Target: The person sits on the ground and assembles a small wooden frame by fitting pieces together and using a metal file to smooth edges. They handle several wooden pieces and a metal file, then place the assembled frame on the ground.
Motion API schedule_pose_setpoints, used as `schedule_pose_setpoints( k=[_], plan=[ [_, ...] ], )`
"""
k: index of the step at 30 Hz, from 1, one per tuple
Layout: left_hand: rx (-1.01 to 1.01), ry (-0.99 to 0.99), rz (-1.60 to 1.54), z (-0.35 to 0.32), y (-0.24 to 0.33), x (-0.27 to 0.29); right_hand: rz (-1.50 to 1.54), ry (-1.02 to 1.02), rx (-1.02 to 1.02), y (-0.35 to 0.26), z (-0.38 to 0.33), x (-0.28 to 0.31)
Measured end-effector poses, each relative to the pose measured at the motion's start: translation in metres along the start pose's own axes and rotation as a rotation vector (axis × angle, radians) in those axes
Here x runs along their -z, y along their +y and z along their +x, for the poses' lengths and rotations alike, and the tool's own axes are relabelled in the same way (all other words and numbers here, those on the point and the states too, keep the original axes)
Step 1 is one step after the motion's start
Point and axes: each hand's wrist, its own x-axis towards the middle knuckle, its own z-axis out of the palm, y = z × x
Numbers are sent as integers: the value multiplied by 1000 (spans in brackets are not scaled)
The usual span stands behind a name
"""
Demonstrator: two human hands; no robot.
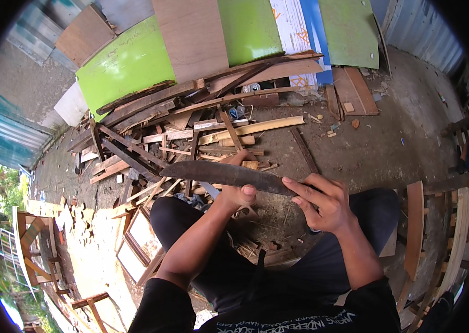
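Bright green flat panels [126,64] and a brown plywood sheet [190,36] lean along the far side of the yard, stood on edge, likely so they take up little ground. In front of them a loose heap of brown and pale wooden offcuts and battens [184,130] sprawls over the bare dirt ground [373,144], crossing each other at all angles as discarded pieces do. A white-paned wooden window frame [140,244] lies flat at the person's left, beside the dark trouser leg.

The long dark curved metal blade [229,175] is held level across the person's front, above the knees and just clear of the scrap heap. It lies roughly crosswise, its pointed end toward the left, so that its length faces the camera.

The left hand [237,191] is closed around something pale under the blade's middle, thumb up against the steel; what it grips I cannot tell. It seems to brace the blade from below. The right hand [326,202] takes the blade's right end, its fingers [301,188] curled and pinching the edge, which steadies that end.
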Motion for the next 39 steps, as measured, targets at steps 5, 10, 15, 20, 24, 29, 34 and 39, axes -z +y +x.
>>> schedule_pose_setpoints(
  k=[5, 10, 15, 20, 24, 29, 34, 39],
  plan=[
    [-1, 31, 71, 3, 7, -2, -28, 7, 13, 0, -2, -2],
    [38, 34, 37, 1, 8, -3, -53, 11, 10, -1, -1, -1],
    [54, 18, -22, 0, 9, -5, -70, 26, 15, -3, 1, -1],
    [130, 64, -58, -4, 10, -14, -114, 40, 0, 1, 3, 1],
    [-13, 106, 50, 3, -2, -13, -71, -2, 8, 1, 0, 3],
    [1, -15, 1, 6, 2, -3, -26, 13, 15, 1, -2, -3],
    [-9, -8, 5, 8, 8, -7, -38, 3, -13, 0, -1, -1],
    [46, 38, -42, -1, 5, -11, -69, 31, -11, 1, 1, 0]
  ],
)
